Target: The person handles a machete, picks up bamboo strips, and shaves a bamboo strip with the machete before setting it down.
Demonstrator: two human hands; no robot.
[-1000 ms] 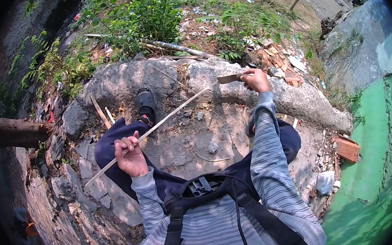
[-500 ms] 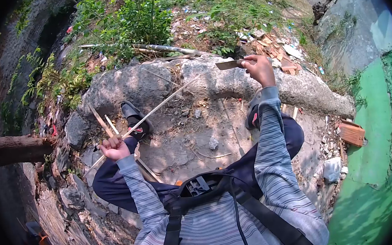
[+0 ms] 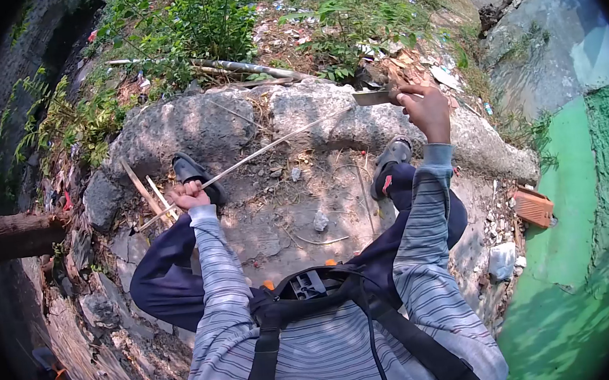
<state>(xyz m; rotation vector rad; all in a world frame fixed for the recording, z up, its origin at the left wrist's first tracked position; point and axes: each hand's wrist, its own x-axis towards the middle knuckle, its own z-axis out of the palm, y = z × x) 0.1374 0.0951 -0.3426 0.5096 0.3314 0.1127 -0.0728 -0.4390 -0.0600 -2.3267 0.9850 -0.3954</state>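
My left hand [image 3: 189, 195] is closed around a long, thin, pale stick [image 3: 265, 150], probably bamboo, near its lower end. The stick slants up to the right, its far end over the big rock. My right hand [image 3: 424, 111] grips a knife [image 3: 372, 98] with a broad, dark blade pointing left. The blade is close to the stick's far tip; I cannot tell whether they touch. Beside my left hand, pale wood strips [image 3: 146, 189] lean near my left sandal [image 3: 198, 176].
A long rough rock [image 3: 191, 131] runs across in front of my feet. Green bushes [image 3: 221, 23] and a pole [image 3: 243, 67] lie behind it. To the right are an orange hollow brick [image 3: 534, 206] and a green wall [image 3: 564, 182]. A trunk [image 3: 18, 233] juts in from the left.
My left hand has risen slightly and the stick lies at a flatter slant, its far end further right. My right hand has moved right with the knife. The view has shifted a little.
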